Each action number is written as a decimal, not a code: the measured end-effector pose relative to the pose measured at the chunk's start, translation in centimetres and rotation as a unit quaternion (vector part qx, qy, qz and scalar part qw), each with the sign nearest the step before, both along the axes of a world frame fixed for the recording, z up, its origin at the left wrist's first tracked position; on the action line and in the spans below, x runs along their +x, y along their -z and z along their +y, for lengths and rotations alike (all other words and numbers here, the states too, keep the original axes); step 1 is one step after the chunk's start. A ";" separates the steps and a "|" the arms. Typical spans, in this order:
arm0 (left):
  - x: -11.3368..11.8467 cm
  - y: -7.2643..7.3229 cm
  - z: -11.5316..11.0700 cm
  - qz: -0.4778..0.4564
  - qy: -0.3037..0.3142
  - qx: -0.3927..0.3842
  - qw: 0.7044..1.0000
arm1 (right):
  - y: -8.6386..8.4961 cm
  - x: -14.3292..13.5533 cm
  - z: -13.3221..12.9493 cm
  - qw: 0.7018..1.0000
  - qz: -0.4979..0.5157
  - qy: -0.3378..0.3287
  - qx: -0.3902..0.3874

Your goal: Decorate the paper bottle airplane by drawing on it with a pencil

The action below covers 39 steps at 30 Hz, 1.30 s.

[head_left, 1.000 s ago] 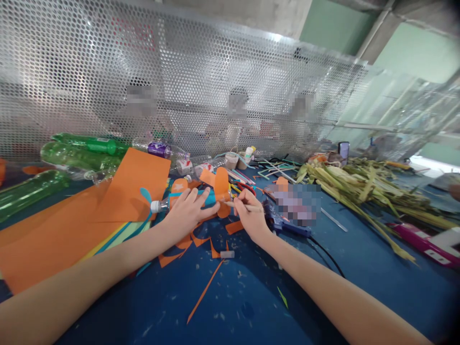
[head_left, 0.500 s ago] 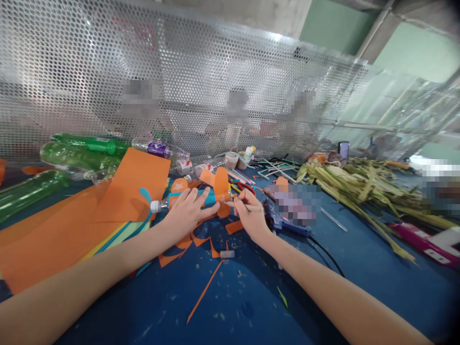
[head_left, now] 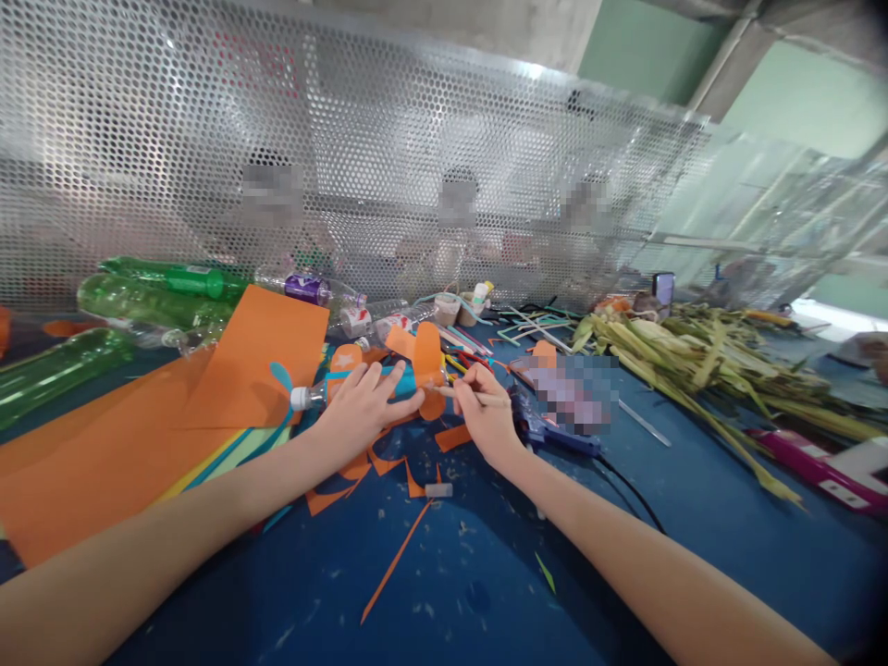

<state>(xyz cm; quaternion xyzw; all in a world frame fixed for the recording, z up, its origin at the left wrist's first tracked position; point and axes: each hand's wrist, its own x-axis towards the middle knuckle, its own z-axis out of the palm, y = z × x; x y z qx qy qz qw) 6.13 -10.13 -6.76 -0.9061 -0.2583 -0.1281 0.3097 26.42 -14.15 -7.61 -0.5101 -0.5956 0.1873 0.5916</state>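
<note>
A clear plastic bottle (head_left: 316,398) with a white cap, a blue wrap and orange paper fins lies on its side on the blue table. Over its wrapped middle, my left hand (head_left: 367,398) rests with the fingers curved across it, holding it down. My right hand (head_left: 484,412) pinches a beige pencil (head_left: 494,401), whose tip points left at the bottle's finned end. One rounded orange fin (head_left: 426,350) stands up there. A blue paper piece (head_left: 281,376) sticks out near the cap. My left palm hides part of the wrap.
Orange paper sheets (head_left: 267,356) lie to the left, with green bottles (head_left: 159,301) behind. Orange scraps (head_left: 339,490) and an eraser-like block (head_left: 438,490) are in front. A blue glue gun (head_left: 561,437) lies right; dry husks (head_left: 694,361) are beyond. Perforated metal mesh (head_left: 388,139) borders the back.
My right hand and the pencil have shifted very slightly to the right. My left hand and the bottle look the same.
</note>
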 end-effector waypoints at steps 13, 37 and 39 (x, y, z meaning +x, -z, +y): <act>-0.1 0.0 0.0 -0.002 -0.003 0.010 1.000 | 0.0 0.0 0.0 1.000 -0.002 -0.016 0.004; 0.0 0.0 0.0 -0.008 0.003 -0.009 1.000 | -0.3 -0.1 -0.1 1.000 0.005 0.008 0.001; 0.0 0.0 0.0 -0.013 0.002 -0.011 1.000 | -0.2 -0.1 -0.1 1.000 0.007 0.007 0.004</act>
